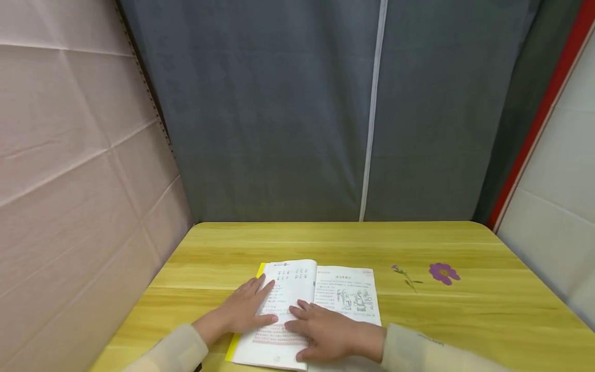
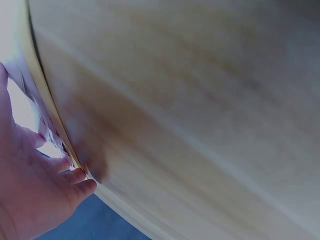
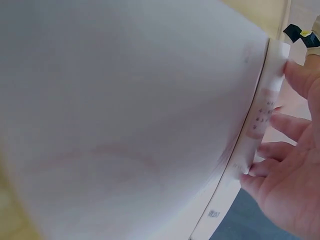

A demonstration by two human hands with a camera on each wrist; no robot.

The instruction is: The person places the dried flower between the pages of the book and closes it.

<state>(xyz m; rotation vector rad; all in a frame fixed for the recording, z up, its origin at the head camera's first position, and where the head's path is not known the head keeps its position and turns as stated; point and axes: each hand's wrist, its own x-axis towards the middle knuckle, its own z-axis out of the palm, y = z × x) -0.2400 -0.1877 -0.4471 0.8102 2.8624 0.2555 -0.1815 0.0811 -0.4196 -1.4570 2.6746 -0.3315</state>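
Paper book (image 1: 302, 287) (opened) lies under both hands (image 1: 243, 307) (image 1: 329, 331).

The fingers of my left hand (image 1: 243, 310) lie spread on the left page of an open book (image 1: 344, 281) (yellow shows along its left edge), and my right hand (image 1: 329, 331) lies across its fold. Right of it on the wooden desk (image 1: 186, 289) are a thin sprig (image 1: 409, 281) and a purple flower (image 1: 436, 270).
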